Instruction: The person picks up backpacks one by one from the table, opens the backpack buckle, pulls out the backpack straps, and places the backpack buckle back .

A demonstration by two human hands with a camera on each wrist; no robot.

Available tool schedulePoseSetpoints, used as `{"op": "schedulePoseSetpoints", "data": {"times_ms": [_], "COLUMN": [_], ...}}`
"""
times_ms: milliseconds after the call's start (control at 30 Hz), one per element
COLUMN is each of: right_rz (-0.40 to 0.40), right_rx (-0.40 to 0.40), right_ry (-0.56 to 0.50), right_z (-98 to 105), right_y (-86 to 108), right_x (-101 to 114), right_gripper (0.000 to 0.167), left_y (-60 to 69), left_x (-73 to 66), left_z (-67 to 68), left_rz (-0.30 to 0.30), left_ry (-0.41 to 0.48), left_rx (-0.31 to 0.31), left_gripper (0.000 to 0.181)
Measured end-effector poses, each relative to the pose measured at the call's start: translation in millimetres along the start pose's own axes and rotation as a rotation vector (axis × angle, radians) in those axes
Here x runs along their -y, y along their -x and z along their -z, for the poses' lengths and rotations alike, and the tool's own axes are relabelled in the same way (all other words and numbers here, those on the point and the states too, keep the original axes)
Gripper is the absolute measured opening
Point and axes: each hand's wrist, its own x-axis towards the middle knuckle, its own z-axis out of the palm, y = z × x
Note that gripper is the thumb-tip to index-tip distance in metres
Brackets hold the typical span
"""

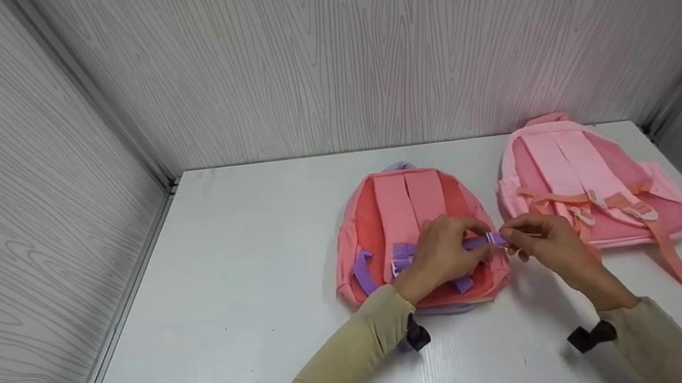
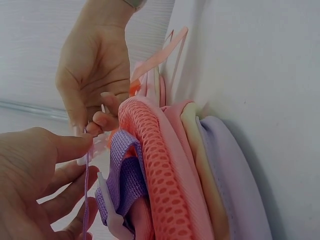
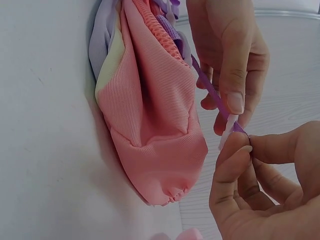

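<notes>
A coral-pink backpack (image 1: 394, 205) lies on the table with its shoulder straps facing up. My left hand (image 1: 450, 248) is over its lower right part, thumb and fingers pinching a small white buckle (image 3: 228, 132) threaded on a purple strap (image 3: 210, 92). Just right of it, my right hand (image 1: 549, 245) pinches the purple webbing where it comes out of the buckle, thumb against fingertip. The buckle and strap are held up off the backpack. Another white buckle (image 2: 116, 220) with purple webbing hangs by the mesh back panel (image 2: 162, 175) in the left wrist view.
A lighter pink backpack (image 1: 619, 153) with orange straps lies to the right, one orange strap end (image 1: 676, 262) trailing toward the front. The white table (image 1: 227, 262) meets wood-grain panels (image 1: 326, 58) at the back and sides.
</notes>
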Motion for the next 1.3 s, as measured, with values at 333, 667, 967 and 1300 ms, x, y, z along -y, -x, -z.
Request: {"op": "schedulePoseSetpoints", "data": {"times_ms": [333, 667, 967, 1300], "right_rz": [0.019, 0.047, 0.049, 0.016], "right_rx": [-0.015, -0.027, -0.011, -0.016], "right_ry": [0.096, 0.196, 0.189, 0.203], "right_z": [0, -3, -2, 3], "right_y": [0.3, 0.3, 0.1, -0.3], "right_x": [-2, -3, -3, -4], "right_gripper": [0.025, 0.02, 0.021, 0.022], "left_y": [-1.0, 0.8, 1.0, 5.9], "left_x": [0.0, 1.7, 3.1, 4.5], "left_z": [-5.1, -7.3, -5.3, 3.5], "left_rz": [-0.02, -0.009, 0.008, 0.022], "left_ry": [-0.008, -0.043, -0.027, -0.021], "left_rx": [0.01, 0.022, 0.035, 0.052], "left_gripper": [0.03, 0.029, 0.029, 0.023]}}
